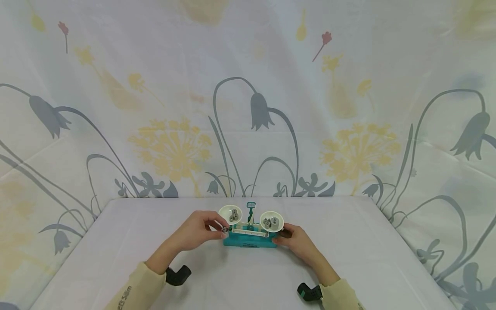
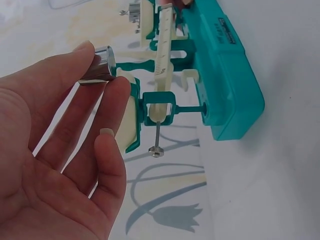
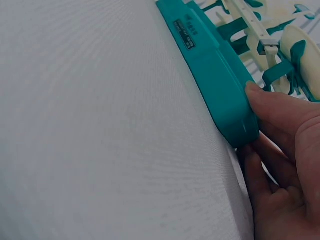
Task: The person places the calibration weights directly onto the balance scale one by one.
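A teal balance scale point(image 1: 248, 240) stands on the table, its two cream pans side by side. Small metal weights point(image 1: 234, 215) sit in the left pan point(image 1: 222, 212), and more weights point(image 1: 274, 221) lie in the right pan point(image 1: 271, 214). Between thumb and fingertips, my left hand point(image 1: 199, 230) pinches a shiny metal cylinder weight point(image 2: 102, 65), held beside the left pan. My right hand point(image 1: 297, 244) grips the right end of the teal base point(image 3: 215, 80), thumb on its front face; the other fingers are partly hidden behind it.
A white cloth point(image 1: 248, 280) covers the table, and a flower-patterned curtain point(image 1: 240, 142) hangs behind it. Black wrist-camera mounts point(image 1: 178, 275) stick out near both sleeves. A small threaded screw point(image 2: 157, 150) projects from the beam's left end.
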Demonstrator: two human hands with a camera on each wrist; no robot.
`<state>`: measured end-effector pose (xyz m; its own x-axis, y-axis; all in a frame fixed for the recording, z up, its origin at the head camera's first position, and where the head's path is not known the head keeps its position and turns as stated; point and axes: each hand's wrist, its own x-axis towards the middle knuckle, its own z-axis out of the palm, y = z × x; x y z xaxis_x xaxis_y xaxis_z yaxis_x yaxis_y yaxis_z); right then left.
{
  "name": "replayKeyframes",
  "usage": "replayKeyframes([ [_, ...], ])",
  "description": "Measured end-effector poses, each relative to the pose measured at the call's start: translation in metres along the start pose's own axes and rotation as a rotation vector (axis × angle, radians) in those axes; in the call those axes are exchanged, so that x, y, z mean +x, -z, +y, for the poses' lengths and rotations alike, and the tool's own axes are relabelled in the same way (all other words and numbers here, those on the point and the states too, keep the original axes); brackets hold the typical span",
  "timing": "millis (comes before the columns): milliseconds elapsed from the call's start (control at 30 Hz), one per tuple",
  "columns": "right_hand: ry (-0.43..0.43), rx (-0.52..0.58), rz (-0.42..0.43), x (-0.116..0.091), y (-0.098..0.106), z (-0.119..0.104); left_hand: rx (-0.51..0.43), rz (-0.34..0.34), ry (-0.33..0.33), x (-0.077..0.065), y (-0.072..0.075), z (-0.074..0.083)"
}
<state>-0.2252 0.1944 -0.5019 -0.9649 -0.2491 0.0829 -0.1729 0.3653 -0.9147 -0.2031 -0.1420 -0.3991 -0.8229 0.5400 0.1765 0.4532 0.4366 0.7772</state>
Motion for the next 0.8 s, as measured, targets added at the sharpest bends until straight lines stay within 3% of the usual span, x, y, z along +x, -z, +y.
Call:
replayKeyframes([
  [800, 0.001, -0.009, 0.002, 0.002, 0.0, 0.002, 0.042, 0.029, 0.028, 0.011, 0.014, 0.001],
])
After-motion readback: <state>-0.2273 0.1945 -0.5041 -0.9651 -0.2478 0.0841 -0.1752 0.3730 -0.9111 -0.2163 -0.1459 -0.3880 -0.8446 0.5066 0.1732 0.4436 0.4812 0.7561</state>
